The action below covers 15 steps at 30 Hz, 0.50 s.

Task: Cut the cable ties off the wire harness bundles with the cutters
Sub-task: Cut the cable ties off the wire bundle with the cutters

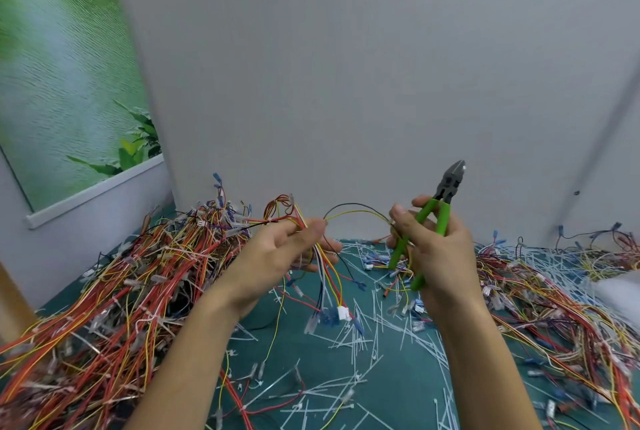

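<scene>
Green-handled cutters [446,194] point upward in the right hand [440,256], whose fingers curl round the handles. The left hand [273,256] pinches a wire harness bundle [329,277], held above the teal counter [304,360], where cut cable ties [363,336] lie scattered between wire heaps [121,273].

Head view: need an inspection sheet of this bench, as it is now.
Surface: green table, mostly covered.
Job's things: cutters upright, jaws shut, clear of wires; held harness dangling connectors.
Clutter: cut ties scattered mid-table.
Hands: left hand grips held harness; right hand grips cutters.
Cables: wire loop spans both hands; left pile and right pile of harnesses.
Surroundings: grey wall, green poster at left.
</scene>
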Motion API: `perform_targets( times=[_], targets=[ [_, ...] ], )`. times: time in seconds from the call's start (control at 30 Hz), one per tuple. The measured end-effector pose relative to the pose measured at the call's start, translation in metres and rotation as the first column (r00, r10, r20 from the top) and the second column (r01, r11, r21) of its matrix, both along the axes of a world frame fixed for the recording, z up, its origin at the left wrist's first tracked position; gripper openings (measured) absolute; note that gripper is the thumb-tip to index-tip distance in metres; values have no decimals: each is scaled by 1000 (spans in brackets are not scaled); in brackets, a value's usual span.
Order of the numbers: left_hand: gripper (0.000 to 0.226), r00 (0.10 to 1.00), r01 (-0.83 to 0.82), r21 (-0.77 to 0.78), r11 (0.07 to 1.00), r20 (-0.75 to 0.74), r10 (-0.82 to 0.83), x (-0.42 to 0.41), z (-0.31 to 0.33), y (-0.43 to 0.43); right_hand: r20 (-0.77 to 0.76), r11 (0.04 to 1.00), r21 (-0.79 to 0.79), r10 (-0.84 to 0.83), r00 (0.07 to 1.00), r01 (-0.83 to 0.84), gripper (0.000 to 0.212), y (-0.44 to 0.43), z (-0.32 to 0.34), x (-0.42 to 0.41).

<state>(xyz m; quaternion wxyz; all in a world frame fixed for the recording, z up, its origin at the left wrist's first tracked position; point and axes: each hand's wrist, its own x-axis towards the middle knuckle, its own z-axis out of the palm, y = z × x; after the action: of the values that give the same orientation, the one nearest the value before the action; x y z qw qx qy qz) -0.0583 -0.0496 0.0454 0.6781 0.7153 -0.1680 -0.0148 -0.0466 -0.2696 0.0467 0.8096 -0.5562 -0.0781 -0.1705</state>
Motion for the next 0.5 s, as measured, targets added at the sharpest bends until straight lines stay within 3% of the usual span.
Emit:
perform_targets(
  times=[0.1, 0.27, 0.4, 0.5],
  targets=[
    [56, 999, -43, -33, 999, 15, 43, -2, -4, -17, 7, 997, -35, 75, 997, -74, 25, 16, 0, -8],
    [48, 994, -108, -252, 962, -17, 107, -2, -10, -31, -11, 979, -36, 199, 980, -199, 34, 31, 1, -15],
    [23, 995, -89, -309, 947, 7, 96, -1, -10, -30, -40, 974, -46, 221, 974, -223, 23, 28, 1, -13],
    [21, 990, -115, -294, 949, 41, 133, 0, -11, -30, -56, 976, -65, 203, 978, -207, 17, 26, 0, -12]
  ],
)
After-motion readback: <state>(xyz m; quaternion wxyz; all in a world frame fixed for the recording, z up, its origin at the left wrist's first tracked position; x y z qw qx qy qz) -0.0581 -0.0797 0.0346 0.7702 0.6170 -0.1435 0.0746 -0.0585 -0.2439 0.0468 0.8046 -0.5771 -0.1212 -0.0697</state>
